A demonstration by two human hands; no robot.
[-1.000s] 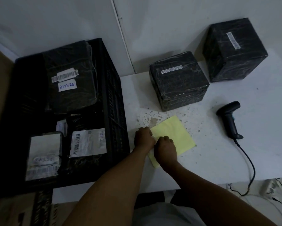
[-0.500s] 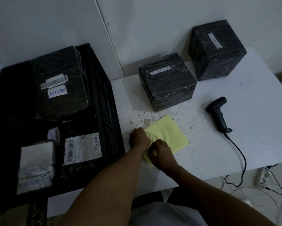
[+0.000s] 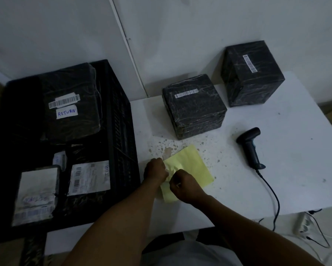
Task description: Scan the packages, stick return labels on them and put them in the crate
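Now both hands, left hand (image 3: 156, 170) and right hand (image 3: 184, 186), have peeled up the yellow sheet (image 3: 192, 166) corner.

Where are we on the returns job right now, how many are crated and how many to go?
Done: the crate already holds several packages, one marked RETURN. In hand: the left hand and right hand are both working at a label on the yellow sheet. Left: two black packages, near and far, sit on the table with barcodes only; the scanner lies idle.

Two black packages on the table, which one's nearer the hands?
The lower package, barcode on top, just behind the yellow sheet. The taller one sits farther back right.
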